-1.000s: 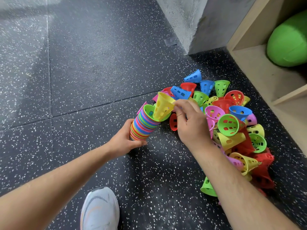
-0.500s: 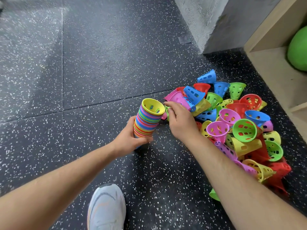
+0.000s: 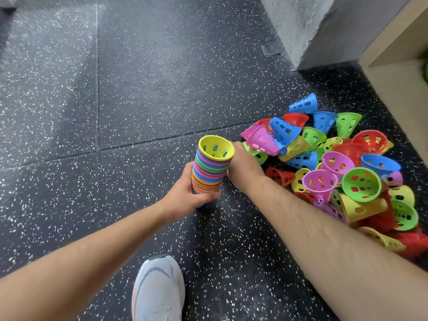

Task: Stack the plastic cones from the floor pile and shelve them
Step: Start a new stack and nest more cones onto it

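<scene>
Grip: your left hand [image 3: 185, 196] clasps the cone stack [image 3: 212, 172] low; your right hand [image 3: 243, 169] touches its side, grasp unclear. Long axis near upright, yellow mouth up.

The speckled floor [image 3: 115, 89] lies open across the left and upper left of the frame, giving free passage. At right the cone pile [image 3: 347, 177] covers the ground up to the wooden shelf unit [image 3: 393, 66]. The concrete pillar [image 3: 301, 26] closes the upper right. The stack of cones [image 3: 212, 170] stands at centre, just beside the pile, and a shoe [image 3: 159, 290] blocks the bottom centre.
</scene>
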